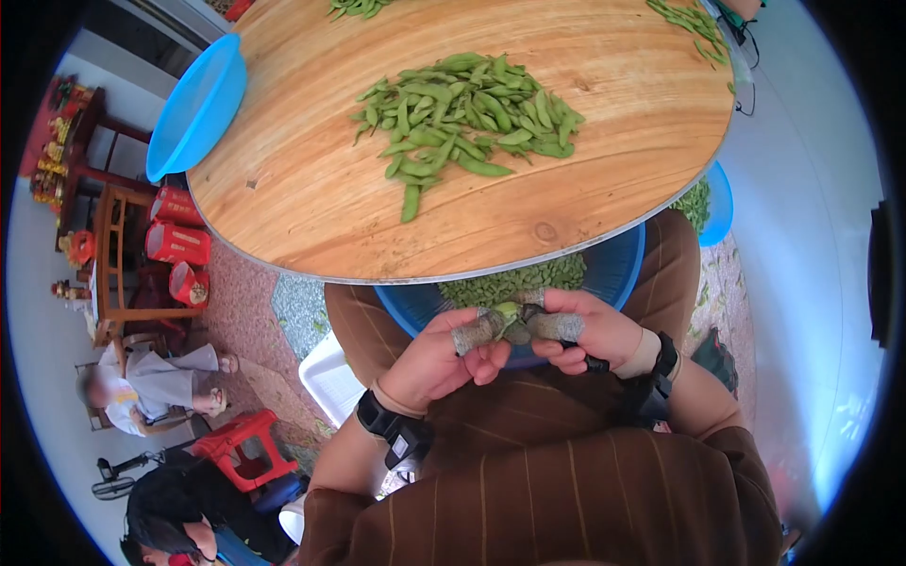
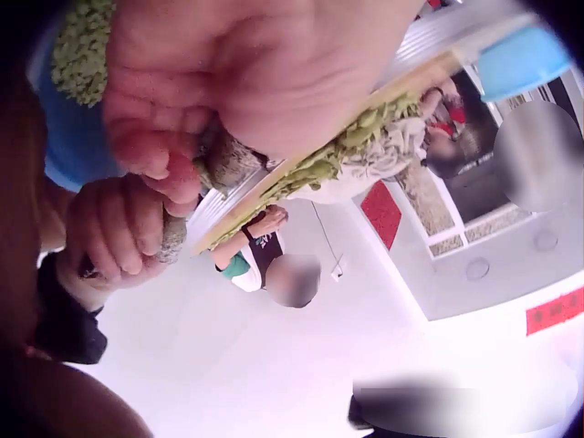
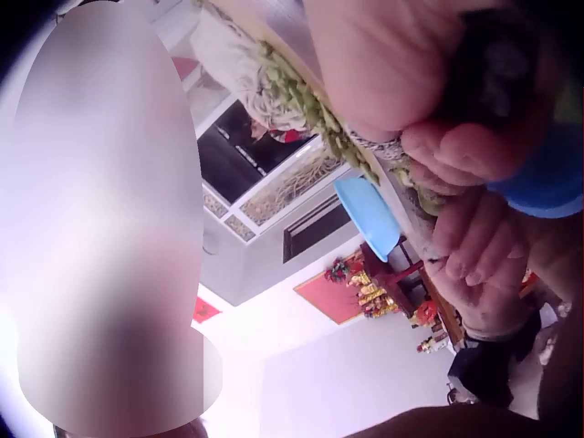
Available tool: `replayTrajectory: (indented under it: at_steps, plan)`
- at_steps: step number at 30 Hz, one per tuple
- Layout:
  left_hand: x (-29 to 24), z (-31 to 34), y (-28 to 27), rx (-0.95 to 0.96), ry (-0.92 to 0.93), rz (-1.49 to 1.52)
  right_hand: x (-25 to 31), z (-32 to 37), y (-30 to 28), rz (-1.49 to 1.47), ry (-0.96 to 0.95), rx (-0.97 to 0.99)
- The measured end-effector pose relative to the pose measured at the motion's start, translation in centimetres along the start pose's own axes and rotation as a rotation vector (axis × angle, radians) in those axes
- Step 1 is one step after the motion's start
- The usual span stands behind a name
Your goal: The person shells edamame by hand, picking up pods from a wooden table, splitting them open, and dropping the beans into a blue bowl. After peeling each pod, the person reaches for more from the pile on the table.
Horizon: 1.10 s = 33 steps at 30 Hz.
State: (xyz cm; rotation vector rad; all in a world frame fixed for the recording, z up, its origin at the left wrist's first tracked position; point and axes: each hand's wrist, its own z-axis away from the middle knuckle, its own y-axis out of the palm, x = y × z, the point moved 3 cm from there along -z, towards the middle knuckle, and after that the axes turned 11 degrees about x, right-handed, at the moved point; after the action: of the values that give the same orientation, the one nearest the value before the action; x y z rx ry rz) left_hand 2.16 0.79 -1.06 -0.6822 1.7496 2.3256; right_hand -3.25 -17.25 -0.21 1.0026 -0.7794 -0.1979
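In the head view both hands meet over the person's lap, at a green soybean pod (image 1: 511, 311). The left hand (image 1: 439, 357) pinches one end, and the right hand (image 1: 602, 332) pinches the other. Worn grey wrappings cover the thumbs and some fingertips, hiding part of the pod. A dark object (image 3: 497, 68) shows against the right palm in the right wrist view. Below the hands, a blue basin (image 1: 620, 269) in the lap holds shelled green beans (image 1: 519, 281). On the round wooden table (image 1: 311, 189) lies a heap of pods (image 1: 472, 113).
The table's metal edge passes just beyond the hands. A light blue basin (image 1: 198, 108) leans at the table's left. Another blue basin (image 1: 720, 203) stands at the right. A white tray (image 1: 330, 382) and red stool (image 1: 247, 448) are on the left. Other people sit nearby.
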Motion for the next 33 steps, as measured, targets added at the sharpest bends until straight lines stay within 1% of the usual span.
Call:
replayTrajectory:
  at_steps: [1, 3, 4, 6, 7, 9, 10, 12, 13, 15, 16, 18, 19, 21, 22, 24, 25, 26, 27, 28, 29, 30, 32, 33]
  plan:
    - [0.1, -0.2, 0.0, 0.001, -0.004, 0.000, -0.1, 0.0, -0.4, -0.002, -0.003, -0.003]
    - [0.2, -0.6, -0.4, -0.221, -0.048, -0.453, 0.2, -0.3, -1.5, 0.366, -0.067, -0.097]
    - [0.3, -0.6, -0.4, -0.223, -0.048, -0.451, 0.0, -0.5, -1.7, 0.364, -0.064, -0.095]
    - [0.2, -0.8, -0.4, -0.225, -0.055, -0.795, 1.0, -0.5, -1.6, 0.978, -0.313, -0.304]
    - [0.3, -1.0, -0.3, -0.225, -0.055, -0.795, 1.1, -0.7, -1.6, 0.977, -0.314, -0.304]
    - [0.3, -1.1, 0.1, -0.280, -0.070, -0.878, 1.7, -0.9, -1.4, 1.265, -0.264, -0.398]
    - [0.2, -1.1, 0.2, -0.280, -0.071, -0.879, 1.7, -1.1, -1.9, 1.263, -0.265, -0.398]
    - [0.4, -1.1, 0.4, -0.207, -0.178, -1.003, 1.5, -1.5, -3.3, 1.577, -0.261, -0.537]
    - [0.3, -1.1, 0.6, -0.207, -0.180, -1.003, 1.4, -1.6, -4.0, 1.575, -0.261, -0.537]
    - [0.0, -1.2, 0.5, -0.306, -0.176, -0.956, 1.9, -1.5, -4.2, 1.668, -0.411, -0.609]
    - [0.0, -1.2, 0.3, -0.311, -0.174, -0.953, 2.0, -1.4, -3.6, 1.670, -0.409, -0.602]
    - [0.0, -1.3, -0.3, -0.332, -0.168, -0.972, 2.2, -0.7, -1.7, 1.595, -0.527, -0.555]
    - [0.1, -1.5, -0.2, -0.329, -0.169, -0.969, 1.9, -0.8, -1.5, 1.595, -0.522, -0.558]
    - [0.3, -2.1, 0.2, -0.297, -0.212, -0.928, 1.0, -1.3, -2.0, 1.555, -0.299, -0.470]
    - [0.5, -2.3, 0.0, -0.292, -0.212, -0.929, 0.9, -1.4, -2.5, 1.556, -0.299, -0.475]
    - [1.0, -2.4, -0.7, -0.302, -0.231, -0.977, 0.8, -1.8, -4.2, 1.739, -0.259, -0.572]
    - [0.9, -2.4, -0.8, -0.298, -0.233, -0.978, 1.1, -1.6, -4.9, 1.807, -0.332, -0.622]
    - [0.7, -2.3, -0.9, -0.332, -0.214, -0.948, 1.4, -1.1, -5.5, 1.806, -0.326, -0.628]
    - [0.6, -2.2, -1.1, -0.366, -0.193, -0.913, 1.9, -0.6, -5.7, 1.672, -0.314, -0.571]
    - [0.6, -2.3, -1.2, -0.362, -0.191, -0.902, 2.5, -0.2, -5.3, 1.538, -0.298, -0.513]
    - [0.6, -2.5, -1.2, -0.329, -0.199, -0.882, 2.8, 0.1, -5.0, 1.190, -0.118, -0.463]
    - [0.6, -2.7, -1.2, -0.296, -0.207, -0.863, 3.2, 0.0, -4.3, 1.192, -0.108, -0.464]
    - [0.6, -3.4, -1.1, -0.276, -0.218, -0.869, 3.3, -0.4, -3.8, 0.900, 0.000, -0.400]
    - [0.7, -3.7, -1.1, -0.259, -0.232, -0.879, 3.1, -0.6, -4.0, 0.905, 0.010, -0.400]
